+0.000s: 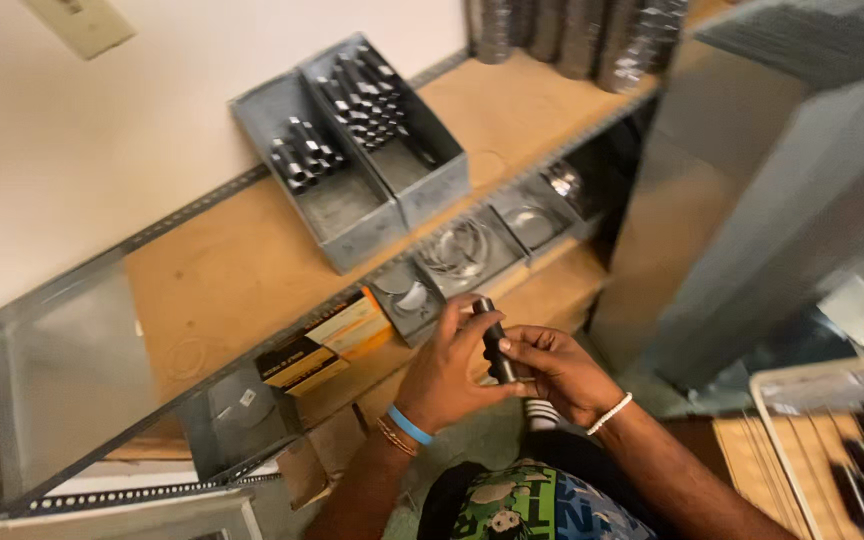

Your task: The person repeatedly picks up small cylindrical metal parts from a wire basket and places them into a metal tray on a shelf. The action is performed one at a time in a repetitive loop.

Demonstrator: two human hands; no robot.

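Observation:
Both of my hands hold one short black pipe nipple (495, 340) upright in front of the lower shelf. My left hand (447, 372), with a blue wristband, wraps it from the left, thumb near its top. My right hand (557, 372), with a white bead bracelet, pinches its lower end from the right. On the wooden upper shelf (222, 270) stand two grey metal bins. The left bin (327, 195) has a few black nipples at its far end, and the right bin (402, 130) holds several more.
Small grey bins with metal clamps and rings (457, 250) line the lower shelf, beside yellow and black boxes (327, 345). Sheet metal ducts (752, 220) stand at the right. A white wire cart (842, 450) with long black pipes is at the lower right. Stacked metal fittings (582, 35) sit at the top.

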